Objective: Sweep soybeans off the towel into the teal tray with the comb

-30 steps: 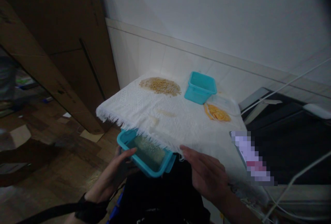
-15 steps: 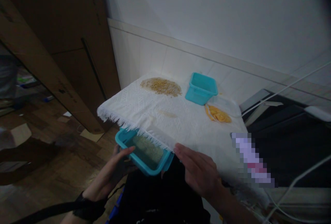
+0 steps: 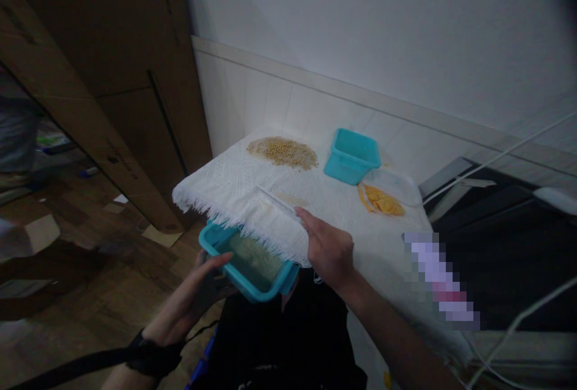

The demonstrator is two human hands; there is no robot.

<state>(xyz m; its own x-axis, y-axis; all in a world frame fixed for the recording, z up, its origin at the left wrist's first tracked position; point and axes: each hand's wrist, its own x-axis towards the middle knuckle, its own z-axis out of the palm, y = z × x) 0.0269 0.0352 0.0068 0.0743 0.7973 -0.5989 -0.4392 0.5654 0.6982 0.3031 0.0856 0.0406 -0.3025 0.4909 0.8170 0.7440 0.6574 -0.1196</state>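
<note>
My left hand (image 3: 198,294) grips the near rim of a teal plastic tub (image 3: 246,261) held just under the fringed front edge of a white cloth (image 3: 252,188) that covers a small table. The tub holds a pale grainy layer. My right hand (image 3: 327,249) is closed on the cloth's front edge and lifts it into a raised fold above the tub. Farther back on the cloth lie a heap of tan beans (image 3: 283,152), a second teal tub (image 3: 352,155) and a pile of yellow pieces (image 3: 382,201).
A large cardboard sheet (image 3: 99,71) leans against the wall at left over a wooden floor (image 3: 67,270). A dark surface (image 3: 505,240) with white cables (image 3: 496,152) lies at right. A blurred-out flat object (image 3: 439,279) rests by the cloth's right edge.
My right hand moved forward from beside the tub onto the cloth and pinched its front edge into a raised fold. The tub stayed under the edge in my left hand.
</note>
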